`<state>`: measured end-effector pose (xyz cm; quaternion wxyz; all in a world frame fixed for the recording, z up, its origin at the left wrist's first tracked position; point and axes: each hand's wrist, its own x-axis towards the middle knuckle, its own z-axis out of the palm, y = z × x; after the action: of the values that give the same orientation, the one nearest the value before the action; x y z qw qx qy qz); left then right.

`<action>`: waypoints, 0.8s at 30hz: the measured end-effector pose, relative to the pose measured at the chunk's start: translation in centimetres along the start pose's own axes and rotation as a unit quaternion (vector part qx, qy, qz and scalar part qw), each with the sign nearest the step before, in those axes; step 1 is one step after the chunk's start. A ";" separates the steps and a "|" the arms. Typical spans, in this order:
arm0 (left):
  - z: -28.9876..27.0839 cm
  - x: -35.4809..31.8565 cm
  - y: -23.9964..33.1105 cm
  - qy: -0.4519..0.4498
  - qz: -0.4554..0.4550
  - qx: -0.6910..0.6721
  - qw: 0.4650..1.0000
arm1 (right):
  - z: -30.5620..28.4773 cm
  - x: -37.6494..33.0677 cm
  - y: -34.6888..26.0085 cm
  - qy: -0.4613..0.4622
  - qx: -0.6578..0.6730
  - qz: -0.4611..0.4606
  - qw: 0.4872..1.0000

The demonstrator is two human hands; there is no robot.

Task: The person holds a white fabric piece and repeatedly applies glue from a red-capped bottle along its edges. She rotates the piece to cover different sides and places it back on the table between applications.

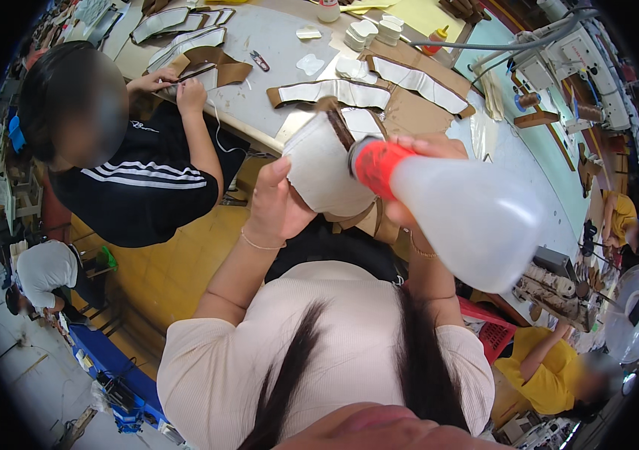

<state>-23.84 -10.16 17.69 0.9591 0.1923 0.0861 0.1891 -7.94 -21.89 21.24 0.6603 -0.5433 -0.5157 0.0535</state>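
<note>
- Two things are held up over the lap, in front of the table (274, 45) edge: a white padded piece (323, 171) backed with brown material, and a translucent squeeze bottle (463, 217) with a red cap (378, 165).
- Her left hand (276, 202) is wrapped around the left edge of the white piece, thumb pointing up along it, fingers hidden behind.
- Her right hand (418, 150) is closed around the bottle at its red neck; the bottle lies tipped over, its body toward the camera and its cap end meeting the white piece.
- A thin brown brush-like strip (337, 124) lies slanted on the piece just beside the cap.
- Both wrists carry a thin bracelet.
- On the table beyond lie more brown-and-white cut pieces (349, 91), small white pads (368, 31) stacked in piles, a small red-handled snipper (259, 60) and a small orange-capped bottle (435, 41).
- At the left a co-worker in a black striped top (139, 187) bends over the table, both hands on a brown piece (207, 64).
- At the right stands a sewing machine (567, 60); lower right sits a person in yellow (548, 367).
</note>
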 end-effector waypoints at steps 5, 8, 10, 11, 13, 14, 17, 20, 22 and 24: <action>0.8 -0.2 0.2 0.005 0.001 -0.032 0.999 | 0.6 -0.8 0.6 0.148 0.069 0.053 0.985; 0.5 0.1 0.1 0.024 0.000 -0.012 1.000 | -0.6 -0.8 0.6 0.017 0.045 -0.036 0.998; 0.9 0.1 0.0 0.062 0.019 0.058 0.996 | -0.6 -0.6 0.8 0.033 -0.077 0.000 0.996; 0.5 0.2 0.3 0.055 0.008 -0.004 0.998 | -0.5 -0.7 1.1 0.069 -0.094 0.043 0.992; -0.4 0.9 1.9 0.036 -0.013 -0.118 0.992 | -1.2 0.0 2.4 0.160 -0.147 0.049 0.975; -0.4 1.0 1.7 0.050 -0.001 -0.128 0.990 | -1.0 0.2 2.3 0.184 -0.053 0.045 0.980; -0.5 1.0 0.4 0.067 -0.014 -0.172 0.983 | -1.0 0.4 1.9 0.194 0.043 0.023 0.980; 0.2 0.9 0.0 0.081 0.008 -0.118 0.990 | 0.0 0.4 1.6 0.127 -0.027 0.063 0.990; 0.6 0.8 0.0 0.082 0.007 -0.096 0.992 | 1.1 0.3 1.6 0.129 0.015 0.056 0.990; 0.8 0.7 -0.1 0.088 0.004 -0.079 0.993 | 1.9 0.1 2.3 0.120 0.020 0.012 0.993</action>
<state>-23.03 -10.23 18.32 0.9592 0.0988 0.1543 0.2153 -8.19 -19.63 19.26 0.7273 -0.5390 -0.4249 0.0064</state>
